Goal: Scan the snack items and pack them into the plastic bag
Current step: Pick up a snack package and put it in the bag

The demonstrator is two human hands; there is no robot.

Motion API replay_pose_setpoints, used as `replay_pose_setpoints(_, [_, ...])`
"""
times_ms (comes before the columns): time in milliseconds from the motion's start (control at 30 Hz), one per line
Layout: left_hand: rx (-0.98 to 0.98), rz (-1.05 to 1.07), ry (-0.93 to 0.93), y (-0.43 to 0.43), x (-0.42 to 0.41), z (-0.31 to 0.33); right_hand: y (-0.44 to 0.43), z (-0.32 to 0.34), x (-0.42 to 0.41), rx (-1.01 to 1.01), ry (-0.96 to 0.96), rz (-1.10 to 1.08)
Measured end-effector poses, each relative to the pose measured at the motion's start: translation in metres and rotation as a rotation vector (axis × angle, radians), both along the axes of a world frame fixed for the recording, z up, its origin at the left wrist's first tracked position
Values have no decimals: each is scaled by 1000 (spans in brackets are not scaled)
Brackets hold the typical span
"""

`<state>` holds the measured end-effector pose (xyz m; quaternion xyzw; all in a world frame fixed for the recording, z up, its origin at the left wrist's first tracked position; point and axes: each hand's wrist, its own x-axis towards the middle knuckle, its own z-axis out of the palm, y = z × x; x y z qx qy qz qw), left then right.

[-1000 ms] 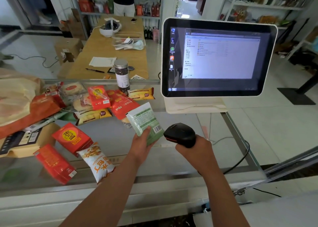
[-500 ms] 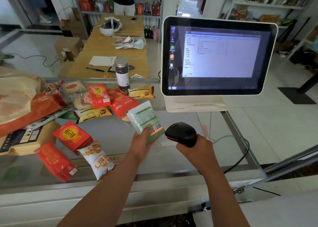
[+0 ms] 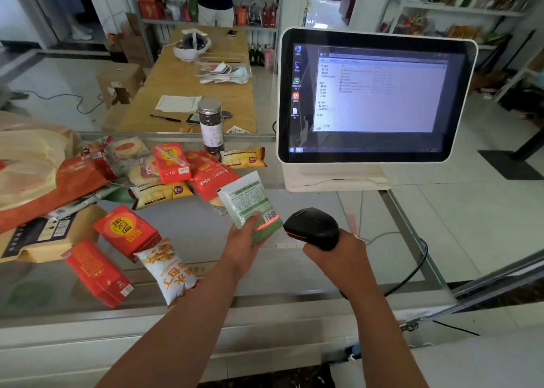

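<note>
green snack packet (image 3: pixel 248 202), tilted, printed back up, red scan line on its barcode, gripped by the left hand (image 3: pixel 245 240) below the monitor (image 3: pixel 376 93); black scanner (image 3: pixel 312 227), in the right hand (image 3: pixel 338 250), below the monitor; loose snack packs (image 3: pixel 126 231) lying left of the monitor; crumpled pale plastic bag (image 3: pixel 29 149) far left of it.

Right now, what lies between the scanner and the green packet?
Nothing solid: the head view shows a short open gap between scanner and green packet, bare glass counter beneath; red scan light falls across the barcode.
</note>
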<state>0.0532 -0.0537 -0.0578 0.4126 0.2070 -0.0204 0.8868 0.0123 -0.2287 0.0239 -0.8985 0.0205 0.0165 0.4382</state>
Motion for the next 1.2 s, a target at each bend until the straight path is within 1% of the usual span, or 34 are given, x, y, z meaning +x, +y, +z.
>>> replay_pose_setpoints(600, [1, 19, 20, -1, -1, 2, -1, 0, 0, 26, 4, 3])
replay_pose_setpoints(1200, [-2, 16, 11, 0, -1, 2, -4, -2, 1, 36, 55, -19])
